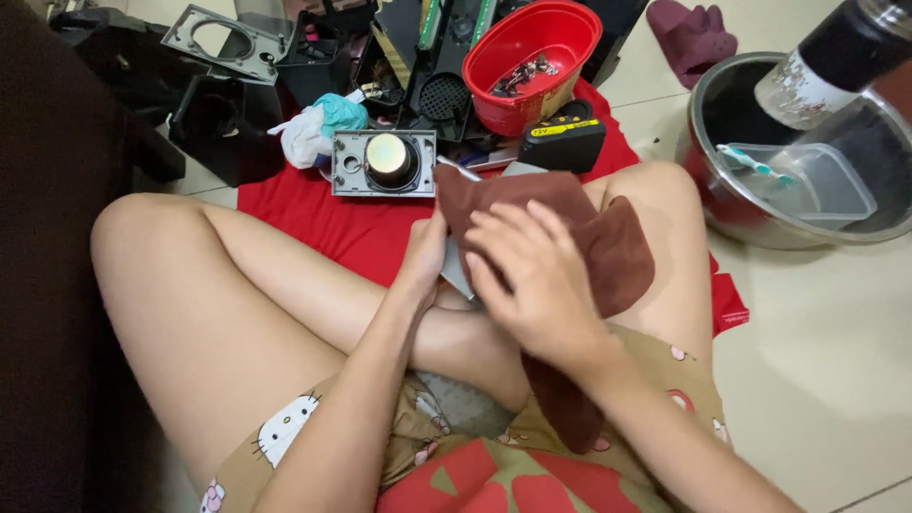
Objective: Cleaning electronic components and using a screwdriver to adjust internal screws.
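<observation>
I sit cross-legged on the floor. My right hand point(534, 280) presses a brown cloth point(608, 242) flat against a thin grey panel point(456, 271), most of it hidden under the cloth. My left hand point(425, 255) grips the panel's left edge, fingers behind it. The cloth drapes over my right thigh and hangs down toward my lap.
A grey square plate with a round lens-like part point(385, 161) lies on a red mat point(323, 223). Behind it are a red bowl of screws point(532, 62), black device parts point(565, 138) and a crumpled bag point(318, 128). A steel basin point(731, 204) with a clear tub stands at right.
</observation>
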